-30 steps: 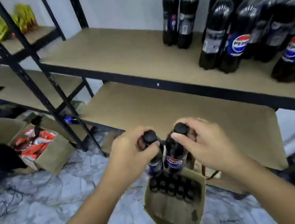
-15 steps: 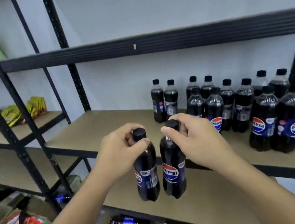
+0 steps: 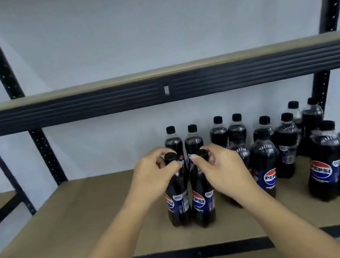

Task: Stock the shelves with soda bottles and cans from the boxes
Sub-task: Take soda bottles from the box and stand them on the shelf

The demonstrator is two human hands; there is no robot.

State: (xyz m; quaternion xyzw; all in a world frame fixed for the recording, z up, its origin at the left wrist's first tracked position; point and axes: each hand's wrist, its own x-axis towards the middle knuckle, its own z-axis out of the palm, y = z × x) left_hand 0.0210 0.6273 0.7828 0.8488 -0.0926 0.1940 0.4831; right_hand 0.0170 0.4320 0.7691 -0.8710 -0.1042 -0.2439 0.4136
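Two bottles point(image 3: 187, 196), carried in mid-air half a second ago, now stand on the shelf point(image 3: 84, 214) left of the stocked group, left hand point(image 3: 153, 177) and right hand point(image 3: 224, 169) each still gripping a cap, so only release remains.

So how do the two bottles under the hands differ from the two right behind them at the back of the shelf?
The two front bottles are gripped at the caps, one by the left hand and one by the right hand; the two back bottles stand free. The front pair sits mid-shelf with labels showing; the back pair stands by the wall, mostly hidden behind the hands. All four are upright, dark, black-capped cola bottles.
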